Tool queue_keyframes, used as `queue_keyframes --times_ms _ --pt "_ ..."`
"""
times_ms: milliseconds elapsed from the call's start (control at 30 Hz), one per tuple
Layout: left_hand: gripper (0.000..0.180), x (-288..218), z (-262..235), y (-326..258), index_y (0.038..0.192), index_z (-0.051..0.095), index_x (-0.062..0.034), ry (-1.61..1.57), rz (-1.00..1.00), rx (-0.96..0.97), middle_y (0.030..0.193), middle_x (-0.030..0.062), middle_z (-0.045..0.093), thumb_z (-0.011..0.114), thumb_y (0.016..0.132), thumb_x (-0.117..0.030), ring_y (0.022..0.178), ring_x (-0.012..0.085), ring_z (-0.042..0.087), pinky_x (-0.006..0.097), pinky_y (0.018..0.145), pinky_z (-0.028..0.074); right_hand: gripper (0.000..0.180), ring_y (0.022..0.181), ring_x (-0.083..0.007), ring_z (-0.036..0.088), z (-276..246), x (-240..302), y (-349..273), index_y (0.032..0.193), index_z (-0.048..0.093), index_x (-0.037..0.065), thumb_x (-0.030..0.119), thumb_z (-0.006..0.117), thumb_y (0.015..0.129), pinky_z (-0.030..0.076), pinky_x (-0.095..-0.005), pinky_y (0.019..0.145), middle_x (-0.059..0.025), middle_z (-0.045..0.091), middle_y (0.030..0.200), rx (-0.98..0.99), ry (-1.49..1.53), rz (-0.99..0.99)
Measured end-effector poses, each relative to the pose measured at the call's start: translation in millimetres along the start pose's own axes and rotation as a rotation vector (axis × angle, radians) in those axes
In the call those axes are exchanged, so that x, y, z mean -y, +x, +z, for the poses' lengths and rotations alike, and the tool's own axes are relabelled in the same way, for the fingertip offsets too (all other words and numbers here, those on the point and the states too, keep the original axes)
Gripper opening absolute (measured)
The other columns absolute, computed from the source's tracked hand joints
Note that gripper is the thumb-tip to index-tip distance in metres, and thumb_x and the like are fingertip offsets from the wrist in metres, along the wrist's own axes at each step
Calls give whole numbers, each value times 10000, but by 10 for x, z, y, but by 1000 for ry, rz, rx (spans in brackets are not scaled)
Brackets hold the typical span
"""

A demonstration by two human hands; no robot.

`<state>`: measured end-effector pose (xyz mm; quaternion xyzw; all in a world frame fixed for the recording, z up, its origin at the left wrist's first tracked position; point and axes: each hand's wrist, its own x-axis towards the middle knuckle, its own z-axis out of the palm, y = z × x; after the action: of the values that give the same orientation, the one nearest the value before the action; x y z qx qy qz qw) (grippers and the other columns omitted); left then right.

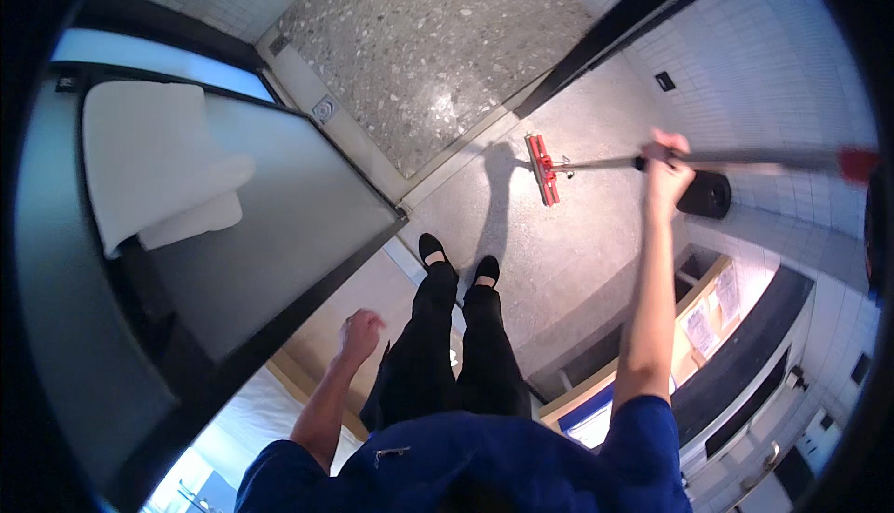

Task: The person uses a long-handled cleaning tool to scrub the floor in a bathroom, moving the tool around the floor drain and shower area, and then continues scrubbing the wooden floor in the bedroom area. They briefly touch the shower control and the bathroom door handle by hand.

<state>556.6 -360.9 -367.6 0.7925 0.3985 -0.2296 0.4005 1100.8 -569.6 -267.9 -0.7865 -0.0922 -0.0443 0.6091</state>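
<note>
My right hand [667, 161] is wrapped round the pole of a mop [605, 165], its arm stretched out ahead and to the right. The long grey pole runs almost level across the view, with a red part at its far right end. At the other end, the mop's narrow red and grey head [542, 170] meets the pale floor and casts a shadow to its left. My left hand [361, 334] hangs beside my left leg, its fingers loosely curled with nothing seen in them.
A frosted glass door [279, 178] with a white towel [158, 159] over its bar stands at left. Past a raised sill [466, 145] lies a speckled stone floor [428, 47]. A black bin [710, 196] sits by the tiled wall, with a wooden shelf [643, 359] at lower right.
</note>
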Motion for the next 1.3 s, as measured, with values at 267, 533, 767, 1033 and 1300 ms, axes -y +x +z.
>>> queue_keyframes --times_ms 267,533,767,1033,1300 --pt "811 -2974 -1642 -1287 1353 395 -42 -957 891 -510 1371 217 406 732 755 -474 1211 347 458 500 1005 377 75 805 -339 601 661 292 -1762 756 593 31 42 609 684 476 -418 724 -154 610 792 644 -68 -88" --pt "242 -3133 -1612 -1962 829 670 -96 -628 1247 -60 741 44 681 784 755 -297 710 221 682 388 775 528 147 788 -273 616 -48 532 -1943 777 622 100 104 672 639 451 -373 781 -63 626 739 835 -299 -477" --pt "207 -3565 -630 -831 803 607 -76 -682 1293 -124 977 81 633 791 711 -103 976 264 628 447 957 462 120 878 -337 601 -577 -408 -679 836 614 36 11 621 719 476 -416 782 -143 617 865 720 -673 -235" --pt "262 -3414 592 238 711 528 -64 -953 1135 -215 793 83 564 789 690 -64 829 269 578 359 846 481 287 1033 -304 576 -584 -1461 -513 1066 562 65 152 665 813 482 -436 855 -138 576 1100 767 -911 -239" --pt "167 -1229 -743 -1181 921 648 -128 -956 622 186 1016 72 646 749 789 -121 1056 231 602 501 1025 385 257 1011 -296 554 547 -504 -2573 904 592 96 137 732 692 400 -462 890 -103 577 930 831 -684 -331"
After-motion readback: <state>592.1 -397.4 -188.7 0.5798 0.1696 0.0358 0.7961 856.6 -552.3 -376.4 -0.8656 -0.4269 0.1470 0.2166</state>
